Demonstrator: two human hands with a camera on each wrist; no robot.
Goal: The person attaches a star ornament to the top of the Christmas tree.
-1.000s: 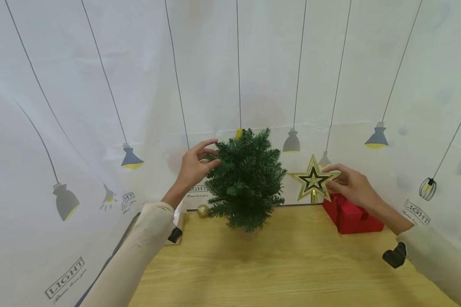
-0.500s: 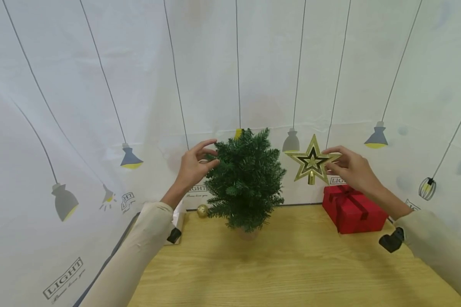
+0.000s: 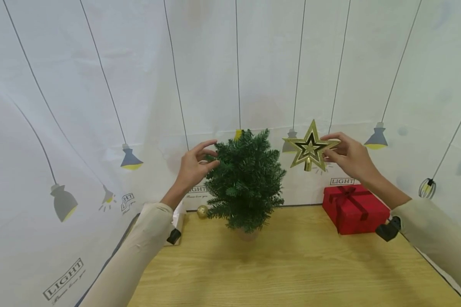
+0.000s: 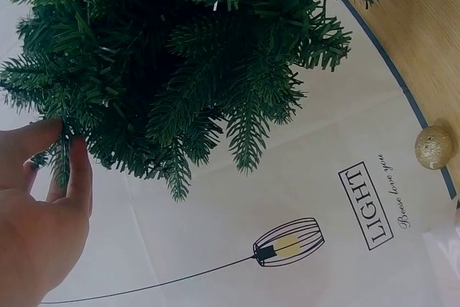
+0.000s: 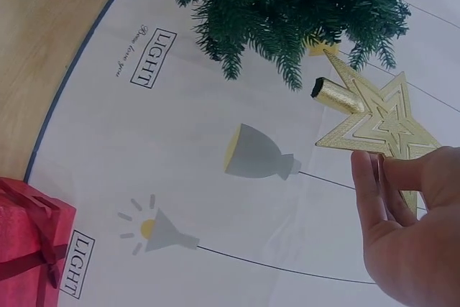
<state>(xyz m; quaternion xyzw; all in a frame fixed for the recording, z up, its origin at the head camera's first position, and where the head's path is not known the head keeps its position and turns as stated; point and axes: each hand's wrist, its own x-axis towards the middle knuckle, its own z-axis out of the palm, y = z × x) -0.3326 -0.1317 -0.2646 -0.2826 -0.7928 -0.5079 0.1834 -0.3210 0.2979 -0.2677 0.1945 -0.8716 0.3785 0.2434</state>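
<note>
A small green artificial Christmas tree (image 3: 247, 179) stands upright on the wooden table. My left hand (image 3: 196, 165) is at its upper left side; in the left wrist view the thumb and fingers pinch a branch tip (image 4: 61, 159). My right hand (image 3: 349, 155) pinches one point of a gold star tree topper (image 3: 310, 147) between thumb and fingers. The star is held up in the air, right of the tree's upper part and apart from it. Its short hollow socket (image 5: 338, 96) hangs at the bottom, with the dark opening showing in the right wrist view.
A red gift box (image 3: 355, 209) with a dark ribbon sits at the back right of the table (image 3: 292, 264). A gold ball ornament (image 3: 202, 211) lies left of the tree. A pale box (image 3: 178, 221) is partly hidden by the left wrist. A printed lamp curtain (image 3: 215, 64) hangs close behind.
The right hand has risen with the gold star, bringing it from beside the tree's middle up to near its top height and slightly left. The left hand and the tree stay put.
</note>
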